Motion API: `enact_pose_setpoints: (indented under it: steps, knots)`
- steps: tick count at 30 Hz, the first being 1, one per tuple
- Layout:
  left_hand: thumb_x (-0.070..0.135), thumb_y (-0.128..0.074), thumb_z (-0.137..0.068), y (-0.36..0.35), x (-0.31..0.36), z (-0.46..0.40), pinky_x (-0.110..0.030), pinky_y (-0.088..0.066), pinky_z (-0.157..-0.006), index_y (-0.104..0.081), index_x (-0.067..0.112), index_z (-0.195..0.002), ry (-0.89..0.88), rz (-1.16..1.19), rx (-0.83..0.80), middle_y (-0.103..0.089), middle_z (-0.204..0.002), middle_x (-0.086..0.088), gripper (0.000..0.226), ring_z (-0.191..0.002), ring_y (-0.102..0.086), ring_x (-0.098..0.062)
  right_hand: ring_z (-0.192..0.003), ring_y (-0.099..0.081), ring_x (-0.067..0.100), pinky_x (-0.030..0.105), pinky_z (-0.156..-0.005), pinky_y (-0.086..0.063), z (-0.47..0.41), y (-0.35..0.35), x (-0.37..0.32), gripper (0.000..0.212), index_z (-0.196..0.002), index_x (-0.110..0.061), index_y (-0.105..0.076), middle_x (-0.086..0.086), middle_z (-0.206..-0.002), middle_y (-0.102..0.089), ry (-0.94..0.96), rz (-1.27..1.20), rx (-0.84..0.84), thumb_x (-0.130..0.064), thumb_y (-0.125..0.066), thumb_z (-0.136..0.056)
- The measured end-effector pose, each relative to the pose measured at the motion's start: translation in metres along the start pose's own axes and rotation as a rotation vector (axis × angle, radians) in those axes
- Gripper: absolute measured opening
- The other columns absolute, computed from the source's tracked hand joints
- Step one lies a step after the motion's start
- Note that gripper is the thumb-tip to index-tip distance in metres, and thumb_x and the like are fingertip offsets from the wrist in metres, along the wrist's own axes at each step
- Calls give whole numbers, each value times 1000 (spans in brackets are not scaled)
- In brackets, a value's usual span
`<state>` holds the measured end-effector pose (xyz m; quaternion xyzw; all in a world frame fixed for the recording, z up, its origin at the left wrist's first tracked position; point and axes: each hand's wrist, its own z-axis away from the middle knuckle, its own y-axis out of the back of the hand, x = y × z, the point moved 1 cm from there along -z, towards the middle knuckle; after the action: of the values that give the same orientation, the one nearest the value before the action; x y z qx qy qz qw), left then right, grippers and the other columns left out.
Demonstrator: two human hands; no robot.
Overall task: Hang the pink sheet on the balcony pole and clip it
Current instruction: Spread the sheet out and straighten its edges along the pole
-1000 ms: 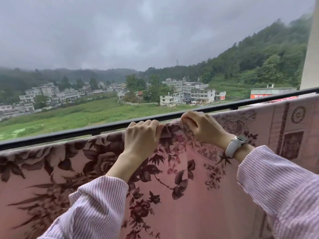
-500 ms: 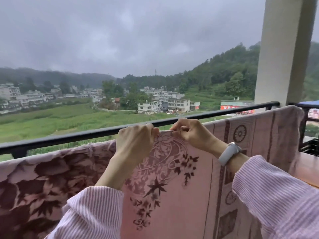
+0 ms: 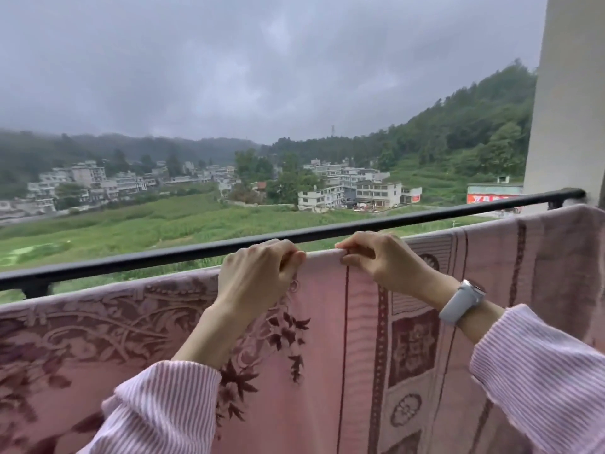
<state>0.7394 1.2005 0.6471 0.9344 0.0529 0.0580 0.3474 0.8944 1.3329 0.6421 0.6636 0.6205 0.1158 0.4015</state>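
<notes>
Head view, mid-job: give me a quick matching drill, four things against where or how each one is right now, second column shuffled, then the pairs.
Things
1. left hand
2. right hand
3. black railing
4. grey watch

Places or states
A. strapped on the right wrist above the striped cuff
B. runs bare behind the sheet's top edge, from left to the pillar
C. grip on the pink sheet edge, over the dark floral print
D. pinches the sheet edge beside the patterned border strip

Pairs: 1-C, 2-D, 3-B, 4-A
</notes>
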Motion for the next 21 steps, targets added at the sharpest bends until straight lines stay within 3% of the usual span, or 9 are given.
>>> enact_pose_setpoints:
  steps: [3, 7, 10, 13, 15, 17, 21]
  knots:
    - [38, -47, -90, -11, 21, -5, -29, -31, -61, -62, 23, -93, 125, 21, 55, -71, -84, -1, 21, -83, -63, -26, -68, -63, 18, 43, -65, -53, -6, 4, 8, 6, -85, -16, -69, 2, -77, -71, 4, -92, 58, -17, -64, -82]
    - [30, -45, -92, -22, 47, -15, -31, -34, -62, -61, 12, -91, 231, -13, 96, -69, -89, -11, 24, -82, -61, -34, -71, -62, 24, 36, -64, -49, -13, 14, 18, 11, -85, -14, -68, 7, -76, -71, 44, 50, 136, -17, -57, -86]
    - [36, -41, -93, -32, 70, -24, -31, -34, -64, -61, 14, -94, 151, -13, 5, -68, -98, -6, 30, -86, -60, -29, -68, -62, 21, 34, -63, -51, -11, 33, 42, 13, -89, -13, -69, 7, -78, -72, 63, 50, 204, -19, -57, -87]
    - [42, -38, -92, -49, 90, -31, -33, -39, -70, -59, 17, -104, 72, -53, -75, -65, -107, -1, 34, -92, -60, -26, -69, -60, 11, 37, -68, -54, 1, 54, 73, 15, -94, -13, -69, 4, -84, -72, 33, -49, 120, -21, -59, -86]
    - [43, -38, -92, -58, 98, -34, -31, -39, -72, -59, 20, -106, 68, -73, -34, -66, -106, 2, 34, -91, -61, -23, -82, -60, 7, 27, -76, -51, 14, 65, 94, 19, -101, -15, -67, 2, -94, -72, 55, 32, 30, -23, -60, -85]
    - [42, -39, -92, -65, 103, -36, -29, -36, -69, -62, 21, -101, 86, -64, 34, -68, -101, 3, 33, -87, -62, -20, -89, -61, 9, 29, -82, -51, 23, 73, 110, 22, -104, -16, -65, 1, -99, -71, 65, 63, 15, -21, -63, -83]
    - [43, -44, -89, -76, 114, -49, -27, -36, -63, -63, 23, -95, 105, -28, 67, -71, -91, 3, 28, -80, -63, -20, -80, -66, 16, 40, -73, -57, 17, 76, 116, 7, -84, -15, -65, 3, -86, -71, -13, -113, 61, -9, -63, -82]
